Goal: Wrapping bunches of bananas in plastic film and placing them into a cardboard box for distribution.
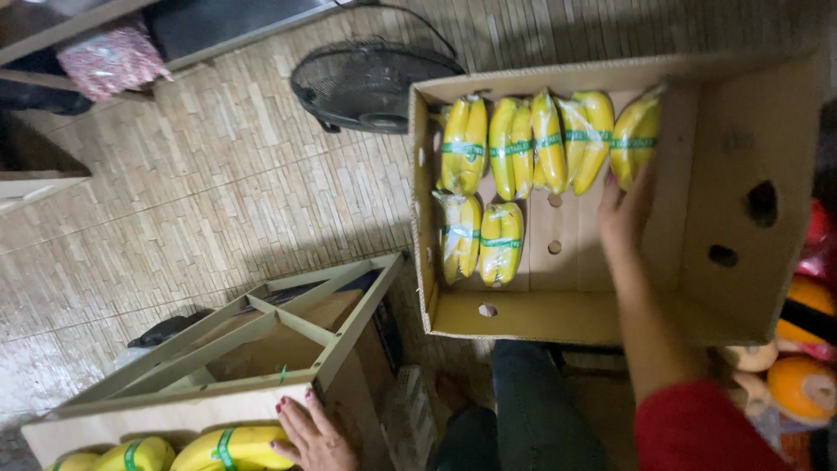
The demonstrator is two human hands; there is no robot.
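An open cardboard box [741, 288] lies in front of me with several bundles of yellow bananas in clear wrap and green bands, in two rows. My right hand [623, 214], in a red sleeve, reaches into the box, and its fingers hold the lower end of the rightmost banana bundle [635, 135] in the far row. My left hand [314, 436], fingers apart, rests at the bottom of the view against a banana bundle [231, 447] in a second, lower cardboard box [131, 423]. The near row holds two bundles [479, 240] at the left.
A black fan [370, 78] lies on the tiled floor beyond the box. A pale wooden frame [279, 327] stands at lower left. Orange round fruits [802, 384] sit at the right edge. My legs in blue jeans [532, 410] are below the box. A pink patterned bag [109, 57] is at top left.
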